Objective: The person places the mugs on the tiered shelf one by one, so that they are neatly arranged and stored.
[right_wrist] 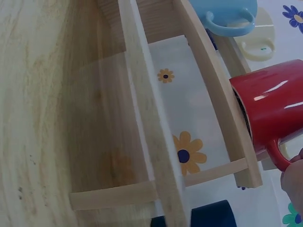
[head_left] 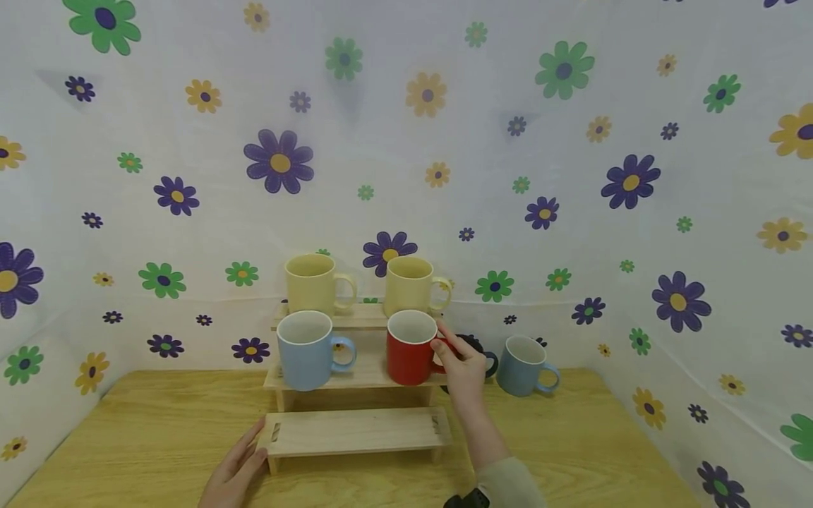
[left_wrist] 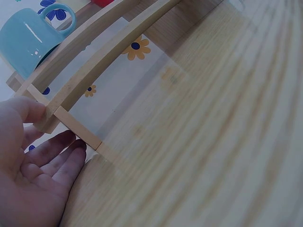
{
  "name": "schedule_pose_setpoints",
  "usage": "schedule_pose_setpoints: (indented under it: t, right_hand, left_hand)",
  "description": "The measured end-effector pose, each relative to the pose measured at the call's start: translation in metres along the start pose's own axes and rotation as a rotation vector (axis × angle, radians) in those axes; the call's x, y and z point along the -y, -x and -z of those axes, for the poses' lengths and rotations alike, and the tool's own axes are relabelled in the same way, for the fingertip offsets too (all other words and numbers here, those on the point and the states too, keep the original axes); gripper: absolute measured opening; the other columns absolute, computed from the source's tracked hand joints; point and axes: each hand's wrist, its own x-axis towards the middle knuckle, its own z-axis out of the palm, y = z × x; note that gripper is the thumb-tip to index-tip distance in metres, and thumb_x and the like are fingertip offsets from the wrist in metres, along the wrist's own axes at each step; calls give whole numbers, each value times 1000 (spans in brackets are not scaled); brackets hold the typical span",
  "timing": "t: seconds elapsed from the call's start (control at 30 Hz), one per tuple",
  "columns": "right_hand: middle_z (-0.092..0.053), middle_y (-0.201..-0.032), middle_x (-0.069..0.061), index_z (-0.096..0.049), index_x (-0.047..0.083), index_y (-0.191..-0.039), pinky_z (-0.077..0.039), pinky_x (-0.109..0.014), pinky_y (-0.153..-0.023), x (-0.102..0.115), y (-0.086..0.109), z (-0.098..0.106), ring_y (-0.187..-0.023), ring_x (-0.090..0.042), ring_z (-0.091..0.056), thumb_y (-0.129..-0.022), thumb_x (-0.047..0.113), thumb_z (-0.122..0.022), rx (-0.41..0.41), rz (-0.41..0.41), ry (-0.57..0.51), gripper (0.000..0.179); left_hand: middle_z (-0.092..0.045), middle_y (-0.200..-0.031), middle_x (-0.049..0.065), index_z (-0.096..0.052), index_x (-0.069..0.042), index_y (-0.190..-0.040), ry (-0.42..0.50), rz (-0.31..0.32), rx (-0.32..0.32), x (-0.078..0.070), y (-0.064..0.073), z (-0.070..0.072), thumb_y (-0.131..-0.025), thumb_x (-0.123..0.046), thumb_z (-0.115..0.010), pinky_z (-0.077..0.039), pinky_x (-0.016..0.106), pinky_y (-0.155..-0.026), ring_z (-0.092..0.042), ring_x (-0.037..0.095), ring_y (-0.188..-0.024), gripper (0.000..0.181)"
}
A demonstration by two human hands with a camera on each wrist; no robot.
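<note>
My right hand (head_left: 464,370) pinches the handle of a red mug (head_left: 408,353), thumb and fingers meeting at it. The mug is upright at the right of the middle step; in the right wrist view its base overlaps that step's front edge. My left hand (head_left: 235,469) holds the left end of the three-step wooden rack (head_left: 356,432). In the left wrist view the thumb lies at the corner of the bottom step, other fingers by the leg. A light blue mug (head_left: 305,356) stands left of the red one. Two yellow mugs (head_left: 310,286) stand on the top step.
On the table (head_left: 159,423), right of the rack, stands a blue mug (head_left: 519,368). Beside it a dark blue mug (right_wrist: 215,215) is partly hidden behind my right hand in the head view. A flower-patterned cloth (head_left: 356,212) hangs behind and at both sides.
</note>
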Motion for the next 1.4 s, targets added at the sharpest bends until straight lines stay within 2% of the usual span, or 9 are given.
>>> schedule_pose_setpoints:
  t: [0.17, 0.4, 0.67, 0.87, 1.03, 1.1, 1.2, 1.3, 1.4]
  right_hand:
    - [-64, -121, -10, -65, 12, -125, -55, -41, -81, -5, 1, 1, -109, -20, -60, -86, 14, -70, -20, -40, -29, 40]
    - [-65, -120, -9, -66, 12, -123, -56, -39, -79, -4, 0, 0, -105, -15, -62, -85, 15, -72, -30, -51, -33, 39]
    - [-62, -124, -12, -64, 8, -125, -54, -45, -80, -2, -2, 3, -107, -19, -61, -87, 8, -69, 7, -72, -31, 38]
    - [-60, -130, -6, -62, 16, -130, -51, -43, -90, 2, -2, 16, -118, -23, -55, -91, 24, -66, 141, -44, 121, 40]
    - [-62, -123, -14, -57, 20, -136, -46, -44, -96, 1, -10, 34, -111, -30, -56, -97, 29, -57, 230, -34, 223, 39]
    - [-62, -119, -19, -54, 17, -138, -44, -46, -98, -2, -15, 41, -110, -34, -56, -100, 29, -52, 227, -21, 258, 40]
    - [-60, -121, -20, -51, 13, -140, -43, -46, -100, -8, -22, 52, -113, -34, -56, -102, 30, -47, 188, 2, 331, 42]
    - [-59, -121, -19, -51, 7, -139, -44, -46, -97, -17, -29, 63, -111, -33, -55, -103, 28, -46, 148, 46, 451, 42]
    - [-57, -121, -21, -51, 0, -136, -46, -50, -94, -26, -34, 72, -110, -36, -54, -100, 20, -52, 151, 112, 609, 41]
  left_hand:
    - [-20, -154, 23, -26, -10, -152, -21, 21, -4, 0, -1, 0, -97, -46, -52, -39, 44, -103, -30, 41, -135, 71]
    - [-19, -155, 21, -27, -10, -152, -34, 10, -1, -2, 0, 1, -97, -45, -51, -37, 47, -104, -25, 42, -136, 69]
    - [-20, -155, 18, -27, -9, -152, -35, 1, 2, -3, 1, 2, -98, -43, -51, -37, 46, -104, -26, 42, -136, 67]
    - [-19, -154, 23, -26, -8, -152, -36, 3, 4, -3, 0, 0, -98, -45, -50, -37, 48, -104, -27, 44, -135, 70]
    - [-17, -154, 26, -25, -7, -152, -42, -3, 4, -3, 0, 0, -98, -46, -50, -36, 50, -104, -26, 45, -135, 71]
    - [-17, -154, 25, -25, -8, -152, -44, -4, 1, -2, 0, 1, -98, -44, -50, -37, 49, -104, -27, 44, -135, 69]
    - [-19, -153, 24, -26, -8, -152, -46, -7, -2, -2, 0, 1, -99, -43, -50, -39, 47, -103, -30, 43, -135, 68]
    - [-20, -153, 25, -26, -8, -152, -58, -10, -4, -2, 0, 1, -98, -45, -49, -41, 47, -102, -31, 43, -134, 69]
    - [-19, -153, 26, -25, -8, -152, -44, -14, 3, -2, 0, 0, -99, -43, -49, -41, 47, -101, -31, 43, -134, 69]
